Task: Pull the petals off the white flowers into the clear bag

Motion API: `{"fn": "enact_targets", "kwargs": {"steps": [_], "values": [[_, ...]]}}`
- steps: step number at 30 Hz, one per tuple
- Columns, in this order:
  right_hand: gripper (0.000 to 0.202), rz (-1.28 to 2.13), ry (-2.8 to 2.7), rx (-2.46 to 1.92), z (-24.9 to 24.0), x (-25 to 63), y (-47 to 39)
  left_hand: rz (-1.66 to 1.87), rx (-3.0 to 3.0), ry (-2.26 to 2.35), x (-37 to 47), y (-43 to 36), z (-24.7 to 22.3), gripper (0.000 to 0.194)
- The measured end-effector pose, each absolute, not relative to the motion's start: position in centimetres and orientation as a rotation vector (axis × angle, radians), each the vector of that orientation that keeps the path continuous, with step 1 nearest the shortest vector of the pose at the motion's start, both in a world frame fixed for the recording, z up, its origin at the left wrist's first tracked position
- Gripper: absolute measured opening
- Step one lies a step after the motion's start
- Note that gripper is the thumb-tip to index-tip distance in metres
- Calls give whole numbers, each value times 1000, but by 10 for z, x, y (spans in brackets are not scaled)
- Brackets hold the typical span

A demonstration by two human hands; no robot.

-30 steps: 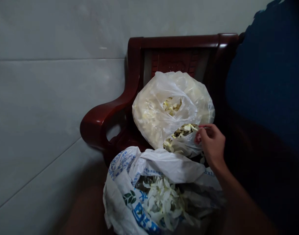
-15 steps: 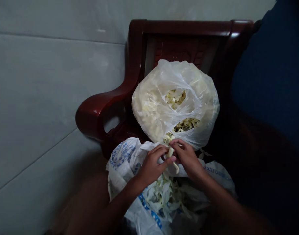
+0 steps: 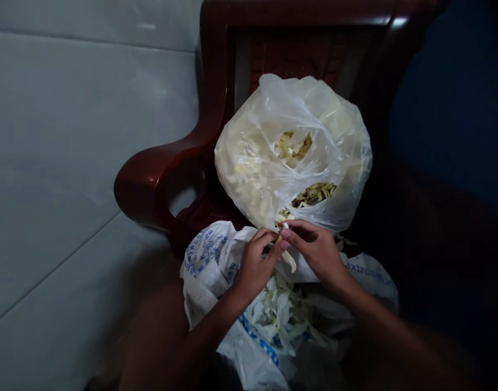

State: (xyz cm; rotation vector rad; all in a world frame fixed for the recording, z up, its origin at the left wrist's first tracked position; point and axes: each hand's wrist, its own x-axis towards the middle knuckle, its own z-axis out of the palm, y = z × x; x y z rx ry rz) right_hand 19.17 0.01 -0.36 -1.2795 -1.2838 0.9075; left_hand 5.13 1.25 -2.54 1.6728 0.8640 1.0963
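Observation:
Between the fingertips of both hands is a slim, pale cream flower bud, its curved end pointing down. My left hand pinches it from the left, and my right hand pinches its upper end. Just beyond them stands a translucent plastic bag, bulging with similar pale yellowish pieces that show through two gaps. Below my hands lies an open white woven sack with blue print. Loose whitish petals are heaped in it.
A dark red wooden chair with a curved armrest holds the plastic bag. Large grey tiles cover the wall at the left. Dark blue material is at the right, and the lower right is in deep shadow.
The view has shifted, so the chair's back sits higher. My right fingers have closed on the bud's upper end, and the bud now lies more slantwise between both hands.

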Motion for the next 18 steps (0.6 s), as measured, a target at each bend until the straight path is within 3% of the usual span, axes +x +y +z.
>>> {"fn": "enact_targets", "kwargs": {"steps": [3,6,10,18], "values": [[28,915,-1223,-1288,-6,192,-3,1161,1555,905,53,10,-28,18],[23,895,-1207,-1276,-8,192,-5,1187,1466,890,54,8,-28,27],[24,978,-1173,-1257,-9,189,-8,1225,1417,928,52,8,-27,18],[26,1004,-1277,-1242,-15,191,-6,1225,1315,977,49,11,-27,21]]}}
